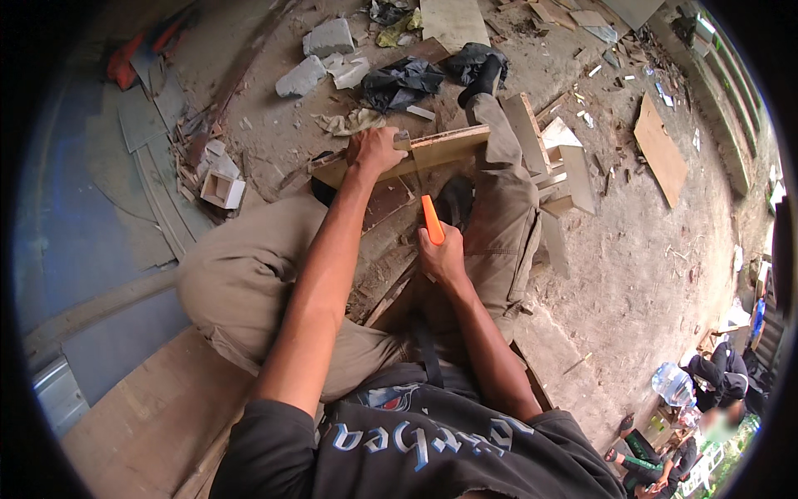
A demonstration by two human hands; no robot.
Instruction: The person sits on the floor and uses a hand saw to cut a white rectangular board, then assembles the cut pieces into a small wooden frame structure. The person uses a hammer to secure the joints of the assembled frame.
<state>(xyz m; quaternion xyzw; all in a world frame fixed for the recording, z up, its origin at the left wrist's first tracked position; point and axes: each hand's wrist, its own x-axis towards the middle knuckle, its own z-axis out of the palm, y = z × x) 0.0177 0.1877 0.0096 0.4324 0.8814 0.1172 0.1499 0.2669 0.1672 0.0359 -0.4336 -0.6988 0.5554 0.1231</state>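
Note:
My right hand (443,252) is closed around the orange handle of a hand saw (431,219). The saw's narrow blade runs away from me toward a wooden board (451,146), meeting it near the middle; how deep it sits in the wood I cannot tell. The board stands on its long edge across my lower legs. To the left of the blade, my left hand (376,151) is wrapped over the board's upper edge, its fingertips partly hidden. Below the board, between my legs, lies a brown wood piece (387,205).
Chunks of concrete (327,38) and black plastic (404,83) lie beyond the board. A small wooden box (223,190) is at left, joined board pieces (571,179) at right, and a loose panel (660,150) farther right. Other people (721,374) sit at lower right near a large water bottle (672,384).

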